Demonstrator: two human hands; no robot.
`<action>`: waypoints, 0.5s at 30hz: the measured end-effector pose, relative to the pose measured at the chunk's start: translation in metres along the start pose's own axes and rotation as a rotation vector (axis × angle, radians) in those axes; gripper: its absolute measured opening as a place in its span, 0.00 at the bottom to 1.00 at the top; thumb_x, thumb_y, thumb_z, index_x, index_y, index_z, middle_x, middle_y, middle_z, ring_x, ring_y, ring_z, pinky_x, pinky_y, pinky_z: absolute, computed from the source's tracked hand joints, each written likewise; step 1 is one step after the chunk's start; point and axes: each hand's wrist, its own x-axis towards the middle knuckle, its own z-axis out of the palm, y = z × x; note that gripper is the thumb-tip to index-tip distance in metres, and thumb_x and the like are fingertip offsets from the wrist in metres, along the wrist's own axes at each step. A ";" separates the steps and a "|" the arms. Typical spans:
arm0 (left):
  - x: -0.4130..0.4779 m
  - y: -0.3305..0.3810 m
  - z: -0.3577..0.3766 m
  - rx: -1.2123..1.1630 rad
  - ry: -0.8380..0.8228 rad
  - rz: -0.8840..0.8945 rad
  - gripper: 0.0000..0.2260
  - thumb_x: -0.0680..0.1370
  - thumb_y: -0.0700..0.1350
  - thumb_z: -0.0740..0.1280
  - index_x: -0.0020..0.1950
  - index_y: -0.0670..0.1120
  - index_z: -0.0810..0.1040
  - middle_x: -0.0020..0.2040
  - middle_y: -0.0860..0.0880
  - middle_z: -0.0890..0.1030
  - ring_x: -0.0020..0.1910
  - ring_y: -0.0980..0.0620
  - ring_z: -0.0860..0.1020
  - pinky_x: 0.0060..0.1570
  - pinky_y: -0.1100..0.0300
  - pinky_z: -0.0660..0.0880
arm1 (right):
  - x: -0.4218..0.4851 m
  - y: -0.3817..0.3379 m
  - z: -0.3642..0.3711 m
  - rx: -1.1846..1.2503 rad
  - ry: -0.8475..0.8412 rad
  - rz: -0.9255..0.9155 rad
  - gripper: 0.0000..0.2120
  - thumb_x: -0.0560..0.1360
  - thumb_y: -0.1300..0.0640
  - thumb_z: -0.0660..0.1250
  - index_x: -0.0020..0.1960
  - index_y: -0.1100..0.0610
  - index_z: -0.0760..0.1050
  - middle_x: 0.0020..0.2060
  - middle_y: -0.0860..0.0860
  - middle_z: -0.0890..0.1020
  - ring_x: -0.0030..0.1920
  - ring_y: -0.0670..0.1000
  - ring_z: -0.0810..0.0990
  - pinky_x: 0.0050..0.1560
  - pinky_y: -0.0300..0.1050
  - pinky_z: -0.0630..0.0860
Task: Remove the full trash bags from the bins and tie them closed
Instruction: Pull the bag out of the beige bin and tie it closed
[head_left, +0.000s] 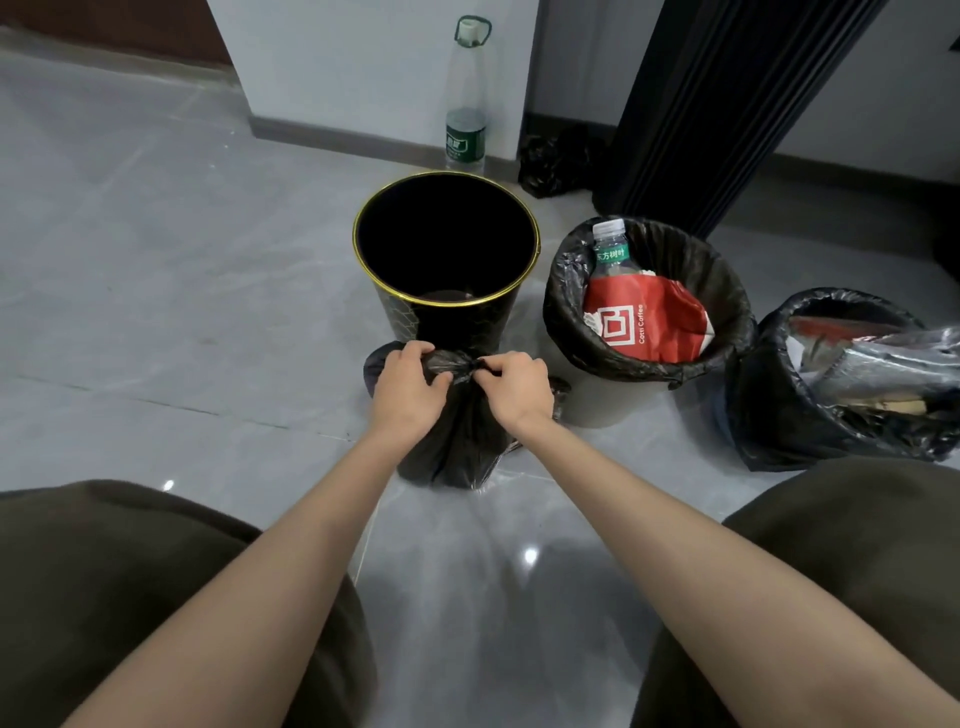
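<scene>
Head view is showing both hands working the neck of a black trash bag (457, 441) standing upright on the floor before the emptied gold-rimmed bin (447, 249). Left hand (408, 387) is gripping one twisted end, right hand (514, 387) is pinching the knot between them.

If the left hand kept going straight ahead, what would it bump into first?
Probably the gold-rimmed black bin, standing just behind the bag the left hand grips; the gap is unclear.

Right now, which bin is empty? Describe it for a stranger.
A clear bottle stands by the white wall. Just in front sits the black bin. Unlike the two lined bins beside it, it has a gold rim and no bag.
</scene>
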 end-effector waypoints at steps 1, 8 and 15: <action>0.002 0.000 0.001 -0.016 0.005 -0.009 0.19 0.76 0.46 0.66 0.67 0.46 0.70 0.62 0.44 0.75 0.59 0.45 0.75 0.61 0.53 0.71 | 0.004 0.000 0.001 -0.008 -0.007 -0.012 0.10 0.76 0.52 0.62 0.49 0.48 0.82 0.44 0.54 0.83 0.59 0.58 0.72 0.51 0.53 0.75; -0.005 0.005 0.003 -0.032 0.020 -0.026 0.20 0.79 0.43 0.63 0.70 0.46 0.67 0.68 0.43 0.69 0.66 0.46 0.69 0.63 0.56 0.67 | 0.018 0.006 -0.002 -0.006 -0.154 -0.090 0.18 0.73 0.45 0.65 0.62 0.47 0.77 0.59 0.48 0.81 0.67 0.54 0.71 0.67 0.53 0.67; -0.021 0.034 -0.005 -0.020 0.037 0.061 0.20 0.79 0.44 0.63 0.71 0.48 0.66 0.69 0.46 0.69 0.69 0.47 0.66 0.65 0.54 0.66 | -0.007 0.010 -0.055 0.036 -0.072 -0.159 0.17 0.75 0.52 0.64 0.63 0.49 0.76 0.60 0.47 0.80 0.63 0.51 0.74 0.65 0.54 0.70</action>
